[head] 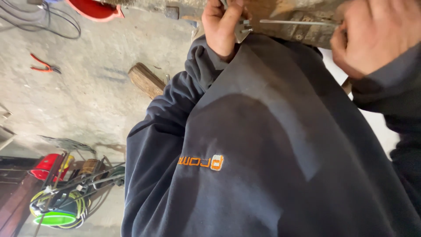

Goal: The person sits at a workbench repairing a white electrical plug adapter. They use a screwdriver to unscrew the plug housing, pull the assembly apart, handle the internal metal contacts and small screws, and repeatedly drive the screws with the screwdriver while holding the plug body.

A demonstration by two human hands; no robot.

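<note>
My left hand point(222, 27), at the top centre, pinches a small grey notched metal piece point(242, 31). My right hand point(376, 36), at the top right, is closed around one end of a thin metal rod point(298, 22). The rod runs level toward the metal piece, and its free tip stops a short way from it. Both hands are held against a rough, rusty brown surface point(285, 8) along the top edge. My dark navy sweatshirt point(263, 153), with a small orange embroidered mark, fills most of the view and hides whatever lies below the hands.
On the concrete floor at left lie red-handled pliers point(44, 66), a short wooden block point(147, 81) and dark cables point(41, 22). A red tub point(94, 8) sits at the top. At lower left stand a green-rimmed bucket point(57, 213) with rods and a red container point(47, 164).
</note>
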